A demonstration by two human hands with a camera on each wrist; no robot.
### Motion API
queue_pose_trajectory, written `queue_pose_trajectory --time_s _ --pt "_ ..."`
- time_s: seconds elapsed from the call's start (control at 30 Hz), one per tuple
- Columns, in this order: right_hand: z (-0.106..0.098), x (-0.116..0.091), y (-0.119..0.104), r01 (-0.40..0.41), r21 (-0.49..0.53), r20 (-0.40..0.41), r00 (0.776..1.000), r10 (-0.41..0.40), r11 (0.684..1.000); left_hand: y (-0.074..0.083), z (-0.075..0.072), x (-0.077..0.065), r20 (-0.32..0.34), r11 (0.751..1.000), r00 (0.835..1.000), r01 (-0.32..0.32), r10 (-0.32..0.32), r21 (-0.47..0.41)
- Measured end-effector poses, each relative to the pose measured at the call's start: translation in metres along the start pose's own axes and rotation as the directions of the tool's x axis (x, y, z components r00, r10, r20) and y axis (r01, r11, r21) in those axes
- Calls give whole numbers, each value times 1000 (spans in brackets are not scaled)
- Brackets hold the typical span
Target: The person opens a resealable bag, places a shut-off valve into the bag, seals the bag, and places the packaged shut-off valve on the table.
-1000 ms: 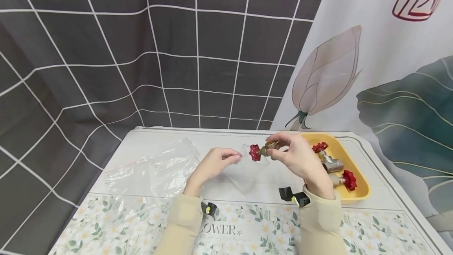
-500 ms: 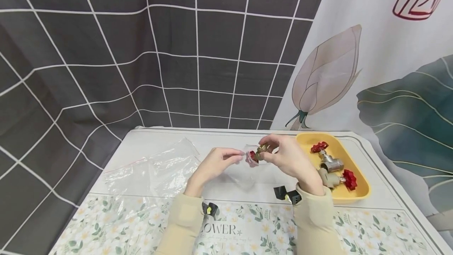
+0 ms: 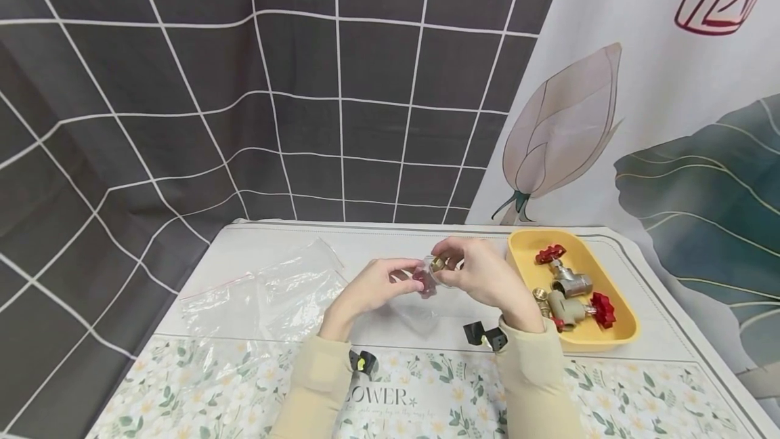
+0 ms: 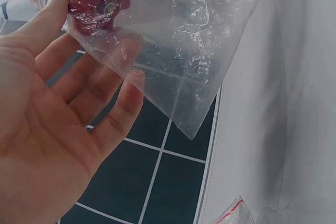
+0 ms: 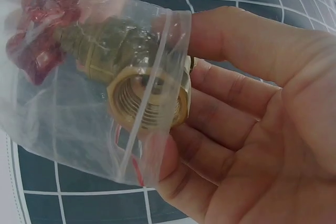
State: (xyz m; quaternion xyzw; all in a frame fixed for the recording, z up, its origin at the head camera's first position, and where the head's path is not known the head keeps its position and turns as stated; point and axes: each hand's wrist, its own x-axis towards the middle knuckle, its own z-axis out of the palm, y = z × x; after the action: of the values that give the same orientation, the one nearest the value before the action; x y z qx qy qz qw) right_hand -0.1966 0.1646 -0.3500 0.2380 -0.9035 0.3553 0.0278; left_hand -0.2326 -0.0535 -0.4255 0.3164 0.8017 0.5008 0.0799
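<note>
A brass gate valve [image 5: 147,98] lies mostly inside a clear zip bag [image 3: 417,314], its threaded opening close to the bag's mouth. My right hand [image 3: 481,276] grips the brass body at that mouth, thumb and fingers on either side. The red handwheel [image 4: 102,3] shows through the plastic, deeper in the bag. Around that end my left hand [image 3: 372,286] pinches the bag, thumb on the near side and fingers behind the film. In the left wrist view the bag's lower corner hangs free below the fingers.
To the right stands a yellow tray [image 3: 632,334] holding several valves, among them a silver one [image 3: 573,283] and a beige one with a red handwheel [image 3: 602,310]. Flat clear bags [image 3: 262,297] lie on the left of the table. Floral cloth [image 3: 469,391] covers the front.
My right hand has moved left, carrying the valve handwheel-first into the bag. My left thumb and fingers have shifted slightly right, over the handwheel. More of the tray shows.
</note>
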Motion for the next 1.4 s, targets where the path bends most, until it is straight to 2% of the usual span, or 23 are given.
queue_pose_trajectory --time_s 0.17,0.47,0.67,0.87,1.03,1.13,1.23,1.4 --pt "2 2 -2 6 -12 -2 1000 -6 1000 1 1 1 1 999 999 -36 36 28" --pt "8 4 -3 -1 -27 7 1000 1 1000 3 6 -1 19 999 999 -37 38 -33" --pt "10 5 -1 -21 -4 13 1000 21 1000 4 10 1 -11 996 999 -43 42 -74" --pt "9 4 0 -44 56 12 999 44 997 6 12 4 -57 997 996 -64 61 -47" --pt "9 4 1 -36 53 -8 999 37 998 11 14 5 -57 998 998 -32 29 -48" --pt "12 5 1 -12 26 -21 1000 13 1000 11 16 5 -84 999 996 -7 4 -37" --pt "14 5 0 20 -11 -39 999 -20 1000 9 17 3 -119 998 993 18 -26 -66" --pt "11 4 -2 75 -55 -164 983 -83 996 9 13 2 -145 991 987 43 -61 -128"
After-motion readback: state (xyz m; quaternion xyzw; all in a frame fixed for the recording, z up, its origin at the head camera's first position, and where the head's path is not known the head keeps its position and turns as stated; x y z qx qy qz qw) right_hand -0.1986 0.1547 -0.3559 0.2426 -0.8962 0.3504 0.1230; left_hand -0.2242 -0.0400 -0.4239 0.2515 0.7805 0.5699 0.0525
